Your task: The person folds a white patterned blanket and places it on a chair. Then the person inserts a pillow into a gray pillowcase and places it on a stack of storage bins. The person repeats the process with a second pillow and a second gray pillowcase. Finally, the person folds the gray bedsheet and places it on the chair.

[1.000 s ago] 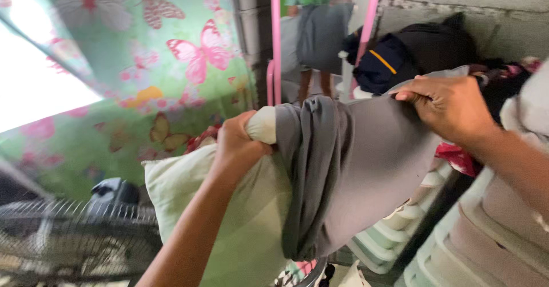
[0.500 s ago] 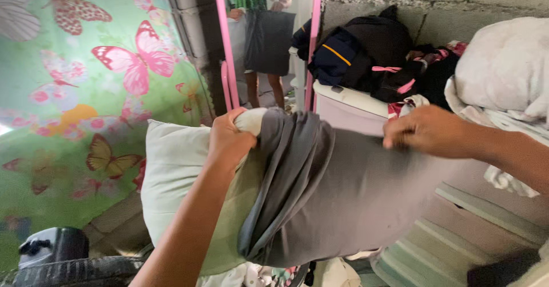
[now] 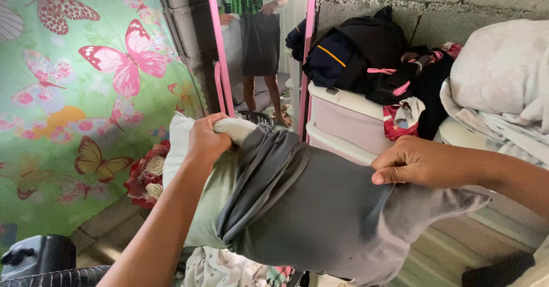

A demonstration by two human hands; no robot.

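Pillow (image 3: 197, 207) held up mid-scene in front of the pink-framed mirror (image 3: 260, 46); left hand (image 3: 207, 139) is clenched on its far top corner, right hand (image 3: 414, 162) pinches the grey pillowcase (image 3: 320, 212) at its right part. The case covers most of the pillow, bunched in folds near the left hand; the pale left end is bare, so covering looks well along but unfinished. Drawers (image 3: 343, 121) with piled clothes stand far right.

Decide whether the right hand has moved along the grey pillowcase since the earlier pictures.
Yes. The right hand now pinches the grey pillowcase nearer its closed end, farther from the bunched opening beside the left hand.
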